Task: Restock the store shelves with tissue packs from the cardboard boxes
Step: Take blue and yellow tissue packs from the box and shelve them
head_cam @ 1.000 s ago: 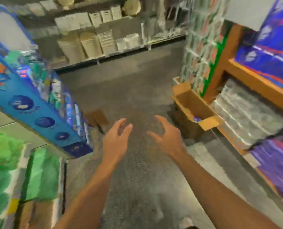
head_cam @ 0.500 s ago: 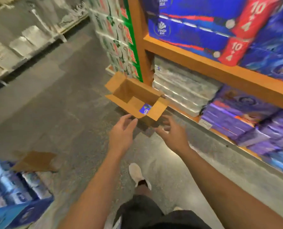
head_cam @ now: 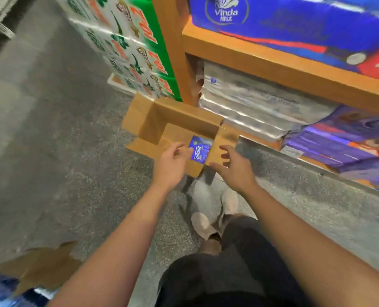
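Head view: a pick-up is judged under way, the pack [head_cam: 200, 151] lying in the box [head_cam: 175, 120], flanked by left hand [head_cam: 170, 166] and right hand [head_cam: 234, 166], fingers spread, nothing gripped; closing on it is needed next.

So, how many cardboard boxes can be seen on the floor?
2. One open box stands by the shelf post, ahead of both hands; another box lies at bottom left, partly cut off. More may be hidden.

In the middle of the frame, an open cardboard box [head_cam: 162, 122] sits on the floor [head_cam: 51, 151] by the wooden shelf [head_cam: 272, 69], with one blue tissue pack [head_cam: 200, 150] inside, and the left hand [head_cam: 171, 165] and right hand [head_cam: 234, 166] reach toward it, fingers spread.
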`<state>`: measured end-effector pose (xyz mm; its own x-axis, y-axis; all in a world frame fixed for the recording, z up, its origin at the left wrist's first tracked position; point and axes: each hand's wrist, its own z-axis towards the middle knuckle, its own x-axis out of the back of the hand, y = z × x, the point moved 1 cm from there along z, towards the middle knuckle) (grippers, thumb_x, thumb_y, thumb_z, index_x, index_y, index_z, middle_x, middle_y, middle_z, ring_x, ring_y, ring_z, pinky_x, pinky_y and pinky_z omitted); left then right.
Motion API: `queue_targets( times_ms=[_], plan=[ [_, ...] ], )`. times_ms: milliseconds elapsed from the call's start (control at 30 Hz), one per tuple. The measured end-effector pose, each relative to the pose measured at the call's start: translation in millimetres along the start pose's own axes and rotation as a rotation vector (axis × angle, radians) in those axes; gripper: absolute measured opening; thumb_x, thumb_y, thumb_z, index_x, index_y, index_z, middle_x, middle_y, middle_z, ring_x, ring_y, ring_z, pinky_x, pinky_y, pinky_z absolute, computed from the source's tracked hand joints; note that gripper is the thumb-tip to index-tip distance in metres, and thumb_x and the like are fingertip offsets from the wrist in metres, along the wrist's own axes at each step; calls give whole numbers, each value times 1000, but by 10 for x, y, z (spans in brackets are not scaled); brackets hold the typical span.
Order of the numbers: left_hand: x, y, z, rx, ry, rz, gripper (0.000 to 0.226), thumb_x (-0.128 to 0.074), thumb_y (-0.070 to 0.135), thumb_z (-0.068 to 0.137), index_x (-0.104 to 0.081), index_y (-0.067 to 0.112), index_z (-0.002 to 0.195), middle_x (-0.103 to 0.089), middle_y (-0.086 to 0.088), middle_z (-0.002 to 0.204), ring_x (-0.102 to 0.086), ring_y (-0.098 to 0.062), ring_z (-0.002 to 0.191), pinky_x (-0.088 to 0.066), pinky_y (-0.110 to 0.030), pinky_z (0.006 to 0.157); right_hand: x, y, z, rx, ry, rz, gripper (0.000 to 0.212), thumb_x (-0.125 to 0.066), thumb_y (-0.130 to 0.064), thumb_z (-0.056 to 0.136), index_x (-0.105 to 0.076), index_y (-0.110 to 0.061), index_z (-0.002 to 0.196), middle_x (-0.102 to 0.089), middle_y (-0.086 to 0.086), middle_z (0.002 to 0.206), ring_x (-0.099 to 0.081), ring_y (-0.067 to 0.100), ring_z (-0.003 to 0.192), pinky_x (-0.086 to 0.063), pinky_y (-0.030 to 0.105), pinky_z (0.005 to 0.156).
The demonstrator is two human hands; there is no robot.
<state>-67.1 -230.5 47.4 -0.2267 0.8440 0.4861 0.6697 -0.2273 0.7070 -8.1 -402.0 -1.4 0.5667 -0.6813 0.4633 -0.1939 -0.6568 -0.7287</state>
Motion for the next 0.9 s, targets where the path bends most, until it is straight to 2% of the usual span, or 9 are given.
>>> queue_targets(
  times_ms=[133, 233, 267, 400, 433, 533, 633, 733, 900],
  plan=[
    [-83, -167, 782, 49, -87, 13, 25, -62, 35, 94, -63, 29, 118, -63, 11, 96, -57, -10, 83, -40, -7, 66, -277, 24, 762, -78, -5, -14, 59, -75, -27, 86, -50, -19, 138, -66, 8, 122, -65, 25, 93, -51, 39, 89],
    [-173, -406, 1393, 92, -109, -26, 14, -62, 32, 95, -62, 34, 108, -63, 13, 81, -54, -11, 65, -47, -30, 66, -523, 120, 1376, -123, -45, -62, 58, -77, -28, 84, -52, -19, 135, -67, 2, 114, -65, 22, 98, -45, 28, 82],
    [-224, -518, 1591, 104, -117, -26, 14, -62, 29, 95, -63, 31, 109, -62, 13, 78, -52, -10, 63, -44, -30, 63, -609, 182, 1562, -145, -56, -85, 57, -77, -29, 83, -53, -21, 134, -67, 1, 112, -64, 22, 98, -45, 28, 81],
    [-486, -1081, 2539, 146, -141, 12, 16, -64, 21, 93, -64, 24, 109, -61, 18, 67, -53, 2, 62, -37, -12, 60, -1097, 567, 2409, -195, -109, -216, 55, -76, -33, 80, -53, -20, 128, -69, 8, 116, -64, 31, 104, -49, 35, 82],
    [-564, -1240, 2774, 175, -154, 38, 18, -64, 25, 92, -64, 25, 111, -64, 18, 72, -54, 3, 65, -36, -11, 60, -1255, 691, 2621, -206, -124, -249, 56, -76, -36, 79, -52, -19, 127, -69, 9, 115, -64, 32, 104, -49, 37, 83],
    [-822, -1781, 3523, 166, -237, 171, 43, -59, 46, 83, -63, 24, 120, -68, 4, 103, -59, -15, 94, -37, -23, 78, -1698, 1069, 3253, -234, -135, -350, 60, -75, -41, 79, -51, -20, 130, -68, 11, 119, -62, 34, 109, -50, 38, 85],
    [-1089, -2302, 4186, 182, -345, 298, 38, -59, 38, 91, -59, 23, 127, -62, 6, 106, -54, -14, 98, -32, -20, 79, -2068, 1490, 3863, -274, -120, -416, 57, -77, -37, 79, -50, -17, 125, -66, 13, 118, -61, 35, 110, -48, 37, 85],
    [-1355, -2755, 4702, 141, -444, 404, 38, -59, 37, 93, -57, 22, 128, -64, 1, 110, -58, -21, 105, -39, -27, 88, -2365, 1899, 4424, -262, -105, -492, 56, -77, -33, 78, -50, -12, 123, -61, 16, 121, -57, 37, 114, -47, 38, 89],
    [-1632, -3251, 5194, 138, -480, 388, 38, -60, 40, 94, -55, 24, 128, -65, -2, 116, -59, -24, 108, -43, -29, 89, -2653, 2446, 4962, -379, -174, -587, 70, -78, -36, 78, -45, -8, 133, -50, 18, 136, -48, 38, 127, -42, 39, 101]
  ],
)
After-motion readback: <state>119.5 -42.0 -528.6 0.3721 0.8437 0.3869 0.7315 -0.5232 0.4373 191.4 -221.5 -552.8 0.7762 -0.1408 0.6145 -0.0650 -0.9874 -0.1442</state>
